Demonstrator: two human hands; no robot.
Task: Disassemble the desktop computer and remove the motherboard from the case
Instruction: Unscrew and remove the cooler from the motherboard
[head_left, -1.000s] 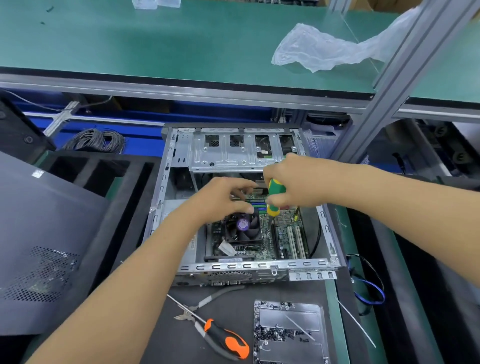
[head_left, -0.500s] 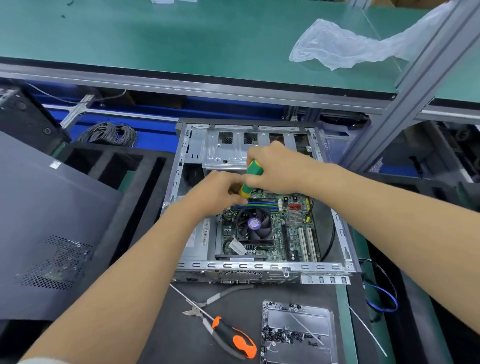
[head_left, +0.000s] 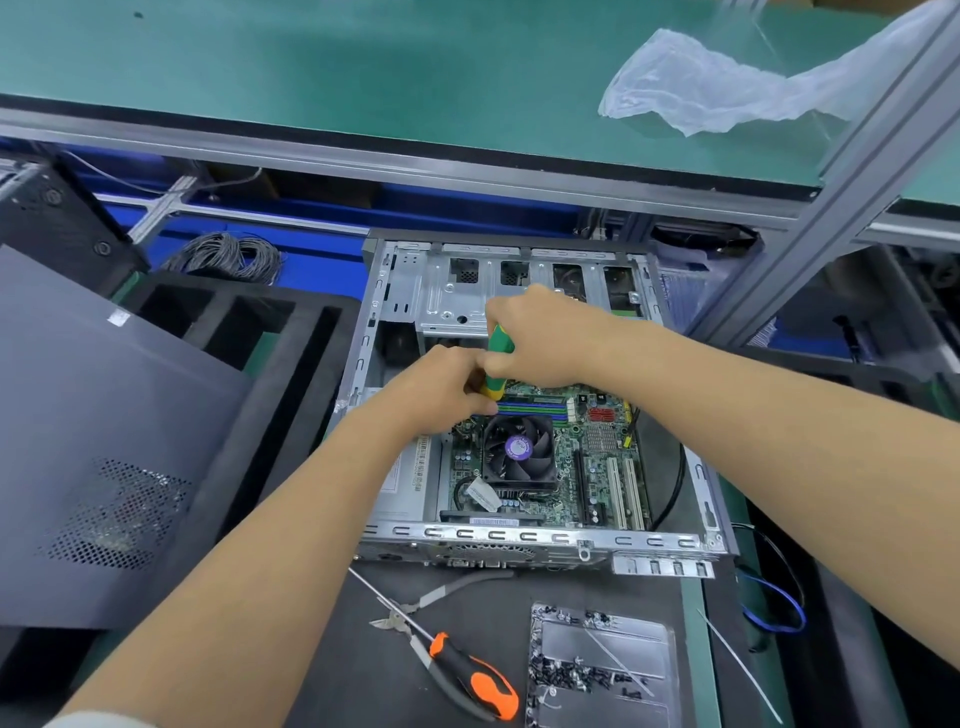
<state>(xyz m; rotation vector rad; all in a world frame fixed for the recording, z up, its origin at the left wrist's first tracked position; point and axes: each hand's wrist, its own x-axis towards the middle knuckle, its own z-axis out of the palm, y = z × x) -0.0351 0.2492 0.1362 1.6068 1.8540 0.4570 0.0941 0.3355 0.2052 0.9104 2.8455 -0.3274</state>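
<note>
Right hand (head_left: 540, 332): fingers curled around the green-and-yellow screwdriver (head_left: 497, 361), gripping its handle; tool tilted, tip hidden behind the left hand.
Left hand (head_left: 447, 389): just beside and touching the right hand, fingers curled in at the screwdriver's lower end; whether they pinch the tool cannot be told.
Computer case (head_left: 540, 538): open, silver, lying under both hands on the dark tabletop (head_left: 332, 675).
Motherboard (head_left: 597, 457): green, seated in the case, directly below the hands and nearer the person.
Cooler fan (head_left: 519, 449): black with purple hub, on the motherboard just below the left hand.
Drive cage (head_left: 452, 291): silver, beyond the hands, at the case's far end.
Orange-and-black screwdriver (head_left: 467, 670): on the tabletop, well below the hands, lying across the pliers (head_left: 415, 605).
Screw tray (head_left: 605, 670): holds small dark screws, nearer the person than the right hand.
Side panel (head_left: 93, 441): dark, perforated, well left of the left hand.
Plastic bag (head_left: 727, 88): on the green shelf, far beyond the right hand.
</note>
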